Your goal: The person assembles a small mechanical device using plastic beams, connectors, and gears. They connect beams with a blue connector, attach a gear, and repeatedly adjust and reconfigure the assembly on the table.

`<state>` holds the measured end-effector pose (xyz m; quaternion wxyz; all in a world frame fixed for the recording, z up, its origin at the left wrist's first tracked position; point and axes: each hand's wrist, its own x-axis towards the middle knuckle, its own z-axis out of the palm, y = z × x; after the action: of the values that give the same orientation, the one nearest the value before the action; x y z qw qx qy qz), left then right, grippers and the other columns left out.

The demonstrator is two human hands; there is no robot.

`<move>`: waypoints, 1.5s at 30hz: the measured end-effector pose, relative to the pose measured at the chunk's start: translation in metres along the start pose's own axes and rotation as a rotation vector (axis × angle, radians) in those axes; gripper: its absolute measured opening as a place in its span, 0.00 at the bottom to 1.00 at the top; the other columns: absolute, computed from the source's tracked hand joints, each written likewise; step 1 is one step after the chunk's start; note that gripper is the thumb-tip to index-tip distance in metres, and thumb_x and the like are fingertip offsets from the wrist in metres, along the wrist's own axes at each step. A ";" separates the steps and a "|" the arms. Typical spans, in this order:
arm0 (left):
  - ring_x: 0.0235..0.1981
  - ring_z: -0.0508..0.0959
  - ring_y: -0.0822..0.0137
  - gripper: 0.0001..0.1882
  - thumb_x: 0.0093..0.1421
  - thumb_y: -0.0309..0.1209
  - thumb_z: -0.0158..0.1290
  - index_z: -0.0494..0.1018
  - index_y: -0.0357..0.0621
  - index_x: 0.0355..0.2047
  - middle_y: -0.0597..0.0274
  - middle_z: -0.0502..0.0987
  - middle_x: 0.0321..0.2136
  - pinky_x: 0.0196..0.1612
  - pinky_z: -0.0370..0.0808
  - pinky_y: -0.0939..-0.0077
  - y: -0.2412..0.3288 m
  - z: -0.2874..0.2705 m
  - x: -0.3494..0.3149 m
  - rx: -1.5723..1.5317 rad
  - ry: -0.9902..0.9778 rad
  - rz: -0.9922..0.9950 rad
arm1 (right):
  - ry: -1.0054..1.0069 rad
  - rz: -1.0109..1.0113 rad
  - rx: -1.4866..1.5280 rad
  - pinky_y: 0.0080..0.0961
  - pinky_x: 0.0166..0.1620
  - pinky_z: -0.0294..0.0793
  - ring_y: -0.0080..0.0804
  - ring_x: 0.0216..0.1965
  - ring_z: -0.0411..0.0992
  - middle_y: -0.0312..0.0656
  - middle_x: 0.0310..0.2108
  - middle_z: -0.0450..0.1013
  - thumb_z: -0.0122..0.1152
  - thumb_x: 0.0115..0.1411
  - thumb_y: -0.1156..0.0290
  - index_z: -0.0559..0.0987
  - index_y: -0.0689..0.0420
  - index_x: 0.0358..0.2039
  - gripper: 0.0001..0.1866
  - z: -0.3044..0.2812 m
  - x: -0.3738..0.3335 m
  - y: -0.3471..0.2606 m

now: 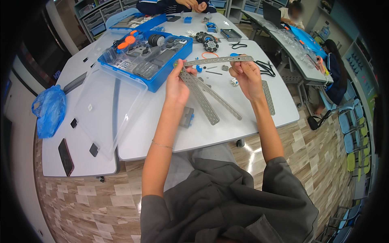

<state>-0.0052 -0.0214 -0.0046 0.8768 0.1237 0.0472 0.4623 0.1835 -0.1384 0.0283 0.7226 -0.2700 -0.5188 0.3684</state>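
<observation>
My left hand (178, 86) is closed round one end of several long grey perforated plastic beams (201, 99), which meet near its thumb and fan out. Two of them slant down over the table toward me. Another grey perforated beam (210, 60) runs across to my right hand (248, 77), whose fingers are pinched on its far end. Whether a small part sits between those fingertips is hidden. A yellow-green spot shows by my left thumb. Below the left hand, a grey block with blue bits (187, 117) lies on the table.
A blue bin of parts (152, 83) stands left of my hands, beside a clear lid (101, 117). Black-and-grey wheels (210, 43), a loose grey beam (268, 98), black cables (265, 68) and a phone (66, 157) lie about. Another person's hands (194, 5) are across the table.
</observation>
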 end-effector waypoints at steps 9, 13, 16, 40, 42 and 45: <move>0.29 0.69 0.70 0.12 0.65 0.31 0.56 0.66 0.35 0.38 0.60 0.66 0.30 0.35 0.75 0.74 0.011 -0.005 0.003 -0.036 0.062 0.083 | 0.315 0.178 0.543 0.21 0.29 0.58 0.22 0.25 0.57 0.37 0.26 0.65 0.48 0.67 0.69 0.71 0.66 0.39 0.11 -0.046 0.010 -0.004; 0.29 0.69 0.70 0.12 0.64 0.31 0.56 0.67 0.36 0.38 0.60 0.66 0.30 0.35 0.75 0.74 0.010 -0.006 0.003 -0.018 0.064 0.108 | 0.380 0.564 0.670 0.19 0.26 0.59 0.21 0.24 0.58 0.38 0.28 0.66 0.48 0.66 0.69 0.70 0.65 0.39 0.11 -0.056 0.006 0.025; 0.29 0.69 0.70 0.12 0.64 0.31 0.56 0.67 0.36 0.38 0.60 0.66 0.30 0.36 0.75 0.73 0.012 -0.008 0.003 -0.009 0.092 0.130 | 0.141 0.769 0.688 0.17 0.23 0.60 0.20 0.23 0.58 0.38 0.29 0.66 0.49 0.66 0.68 0.70 0.64 0.38 0.10 -0.049 0.008 0.040; 0.27 0.70 0.71 0.12 0.65 0.33 0.55 0.67 0.38 0.39 0.61 0.66 0.29 0.35 0.75 0.73 0.003 -0.005 -0.002 -0.018 0.126 0.101 | -0.334 0.854 -1.047 0.18 0.34 0.81 0.27 0.29 0.79 0.43 0.31 0.81 0.67 0.48 0.77 0.84 0.65 0.31 0.08 -0.068 0.159 0.053; 0.27 0.69 0.71 0.12 0.65 0.33 0.54 0.67 0.38 0.39 0.61 0.66 0.29 0.35 0.75 0.73 0.003 -0.006 0.000 -0.031 0.112 0.096 | -0.458 0.706 -1.202 0.19 0.35 0.79 0.26 0.30 0.79 0.43 0.30 0.80 0.67 0.48 0.76 0.85 0.62 0.32 0.09 -0.052 0.146 0.061; 0.27 0.69 0.72 0.12 0.65 0.33 0.54 0.67 0.38 0.39 0.61 0.65 0.29 0.35 0.75 0.73 0.004 -0.007 0.001 -0.005 0.117 0.105 | -0.530 0.531 -1.335 0.21 0.37 0.75 0.26 0.32 0.78 0.40 0.29 0.80 0.69 0.48 0.74 0.85 0.57 0.33 0.09 -0.039 0.132 0.073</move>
<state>-0.0090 -0.0173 -0.0107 0.8474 0.0965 0.0907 0.5142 0.2275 0.0107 0.0319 0.1448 -0.6674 -0.7052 0.1905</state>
